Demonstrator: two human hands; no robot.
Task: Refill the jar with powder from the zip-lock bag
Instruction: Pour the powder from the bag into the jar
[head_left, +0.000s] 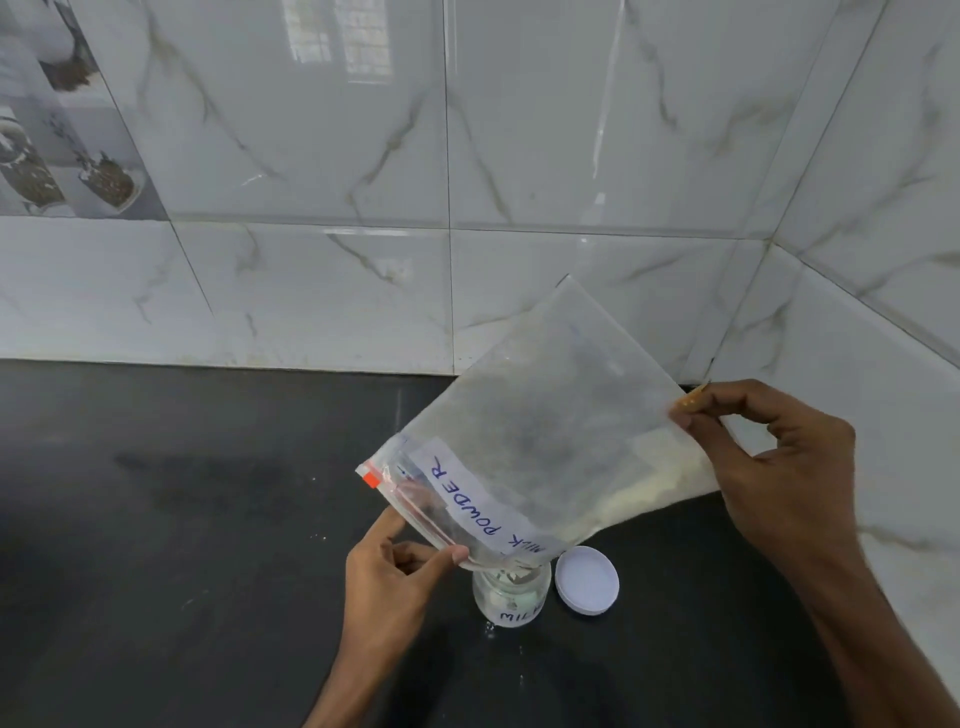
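A clear zip-lock bag (540, 431) labelled "MILK POWDER" is tipped mouth-down over a small glass jar (511, 592) on the black counter. Pale powder lies along the bag's lower right edge. My left hand (400, 566) pinches the bag's open mouth by its zip strip, right over the jar's opening. My right hand (774, 467) grips the bag's raised bottom corner, higher and to the right. The jar is uncapped, bears a "MILK" label and holds a little powder. Its white lid (587, 579) lies flat just right of it.
The black counter (182, 545) stretches to the left and front. Glossy white marble-pattern tiled walls (311, 260) rise behind and to the right, meeting in a corner at the back right. A few white specks lie near the jar's base.
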